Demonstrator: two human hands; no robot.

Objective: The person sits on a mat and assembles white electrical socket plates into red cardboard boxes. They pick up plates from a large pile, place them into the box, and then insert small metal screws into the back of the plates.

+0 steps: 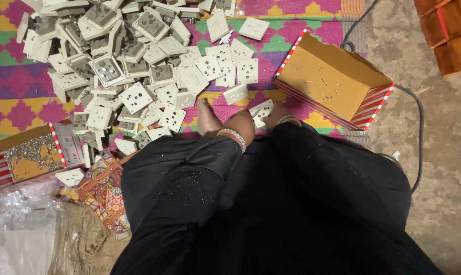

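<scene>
Socket plate [261, 110] sits on the patterned mat [6, 97], held between both hands: left hand [243, 124] and right hand [277, 116] grip its edges, fingers mostly hidden beneath black sleeves [312, 153].

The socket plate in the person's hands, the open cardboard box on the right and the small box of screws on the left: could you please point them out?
Socket plate [263, 109], head view, its white face.
Cardboard box [322, 84], head view, its bare inner floor.
Box of screws [17, 170], head view, its bare cardboard bottom.

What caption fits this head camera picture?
Both hands hold a white socket plate beside a big pile of plates and an open cardboard box.
</scene>
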